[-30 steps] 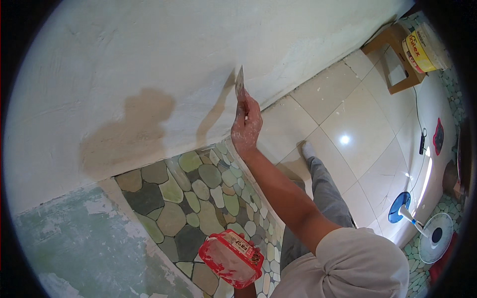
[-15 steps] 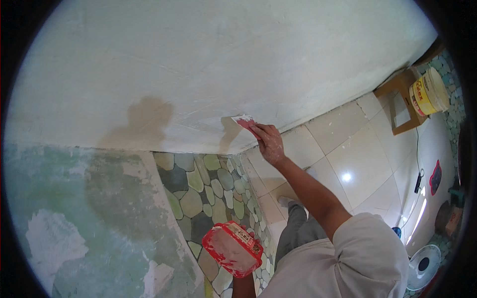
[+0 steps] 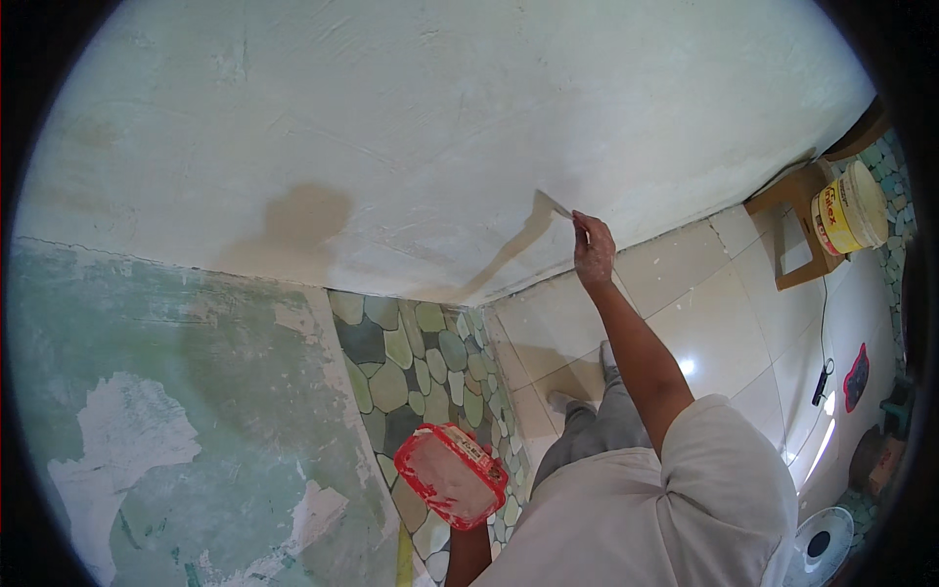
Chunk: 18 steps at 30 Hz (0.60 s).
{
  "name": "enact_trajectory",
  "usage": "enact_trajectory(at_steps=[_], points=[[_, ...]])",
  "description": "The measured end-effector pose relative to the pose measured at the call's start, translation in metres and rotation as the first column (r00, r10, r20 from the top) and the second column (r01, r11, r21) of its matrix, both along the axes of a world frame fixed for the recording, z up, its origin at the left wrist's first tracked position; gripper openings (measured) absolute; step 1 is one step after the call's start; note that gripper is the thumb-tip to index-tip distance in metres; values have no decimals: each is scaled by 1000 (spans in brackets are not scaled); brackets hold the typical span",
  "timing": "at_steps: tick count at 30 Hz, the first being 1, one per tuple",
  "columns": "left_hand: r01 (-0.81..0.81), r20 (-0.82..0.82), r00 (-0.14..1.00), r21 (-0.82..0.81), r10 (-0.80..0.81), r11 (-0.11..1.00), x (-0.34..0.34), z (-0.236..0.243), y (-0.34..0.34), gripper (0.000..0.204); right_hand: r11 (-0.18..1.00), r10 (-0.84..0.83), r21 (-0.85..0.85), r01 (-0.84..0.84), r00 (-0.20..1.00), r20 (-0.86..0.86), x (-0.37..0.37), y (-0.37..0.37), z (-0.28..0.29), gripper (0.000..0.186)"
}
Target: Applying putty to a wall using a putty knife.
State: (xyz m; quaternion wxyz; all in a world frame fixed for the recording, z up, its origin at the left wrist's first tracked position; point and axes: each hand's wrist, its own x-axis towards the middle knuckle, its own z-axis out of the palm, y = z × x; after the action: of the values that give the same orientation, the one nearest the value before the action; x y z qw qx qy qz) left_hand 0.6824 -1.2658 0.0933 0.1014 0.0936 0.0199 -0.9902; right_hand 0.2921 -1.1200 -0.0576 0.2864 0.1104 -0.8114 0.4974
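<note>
My right hand [image 3: 595, 252] is raised to the white wall [image 3: 411, 127], its fingers closed on a putty knife [image 3: 560, 208]. The blade meets the wall nearly edge-on to me, and its shadow falls to the left. Lower down, my left hand [image 3: 496, 454] supports a red plastic tub [image 3: 402, 474] from beneath and along its right side; most of that hand is hidden by the tub. Whitish putty [image 3: 448, 476] fills the bottom of the tub and smears its rim.
A patchy green wall [image 3: 235, 391] and a pebble-patterned strip [image 3: 391, 382] stand at the left. Right of me, a bucket [image 3: 849, 210] rests on a brown stool [image 3: 782, 191] above the tiled floor [image 3: 685, 303]. A fan [image 3: 820, 546] is at the lower right.
My right hand has moved right and slightly up along the wall with the putty knife, which has turned edge-on. The tub has stayed almost where it was.
</note>
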Motion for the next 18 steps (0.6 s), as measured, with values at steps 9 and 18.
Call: enact_trajectory(at_steps=[9,18], points=[[68,-71,995,-25,-69,997,-18,14,3,88,685,-137,-627,372,910,390,32,-44,-53,25],[-18,-56,998,-131,11,991,14,16,-10,91,698,38,-654,291,897,439,42,-183,25,35]])
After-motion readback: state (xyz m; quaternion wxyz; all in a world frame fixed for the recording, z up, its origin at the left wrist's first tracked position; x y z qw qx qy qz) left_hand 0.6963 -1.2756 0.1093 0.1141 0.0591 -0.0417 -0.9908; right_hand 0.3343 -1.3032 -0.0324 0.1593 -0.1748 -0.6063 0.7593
